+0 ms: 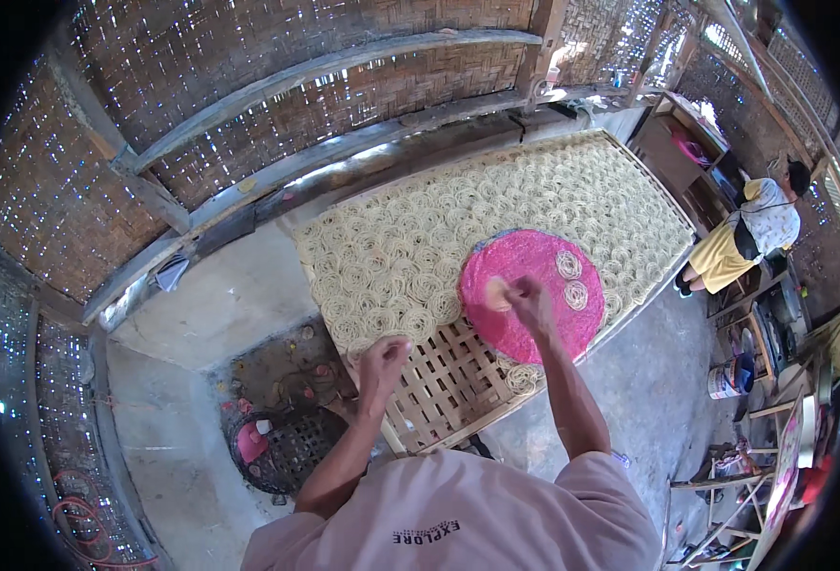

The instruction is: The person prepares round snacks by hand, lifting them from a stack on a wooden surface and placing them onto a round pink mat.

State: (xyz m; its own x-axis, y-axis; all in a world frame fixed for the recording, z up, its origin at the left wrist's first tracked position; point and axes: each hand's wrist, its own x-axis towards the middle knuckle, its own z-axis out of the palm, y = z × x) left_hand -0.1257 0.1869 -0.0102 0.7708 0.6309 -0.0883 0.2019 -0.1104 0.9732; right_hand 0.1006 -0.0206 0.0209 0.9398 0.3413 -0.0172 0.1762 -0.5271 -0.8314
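A bamboo lattice rack carries rows of pale coiled noodle nests over most of its surface. On the rack's near right part lies a round pink tray, with two noodle nests on its right side. Over the tray, my right hand is closed on a pale, round, motion-blurred noodle nest. My left hand is beside the rack's near left edge, close to the nearest row of nests. Its fingers are drawn together, and whether they hold anything cannot be made out.
Another person stands at the right, near a wooden cabinet. A black crate and a pink object are on the floor at left. A bucket and wooden stands are at right. Woven walls enclose the far side.
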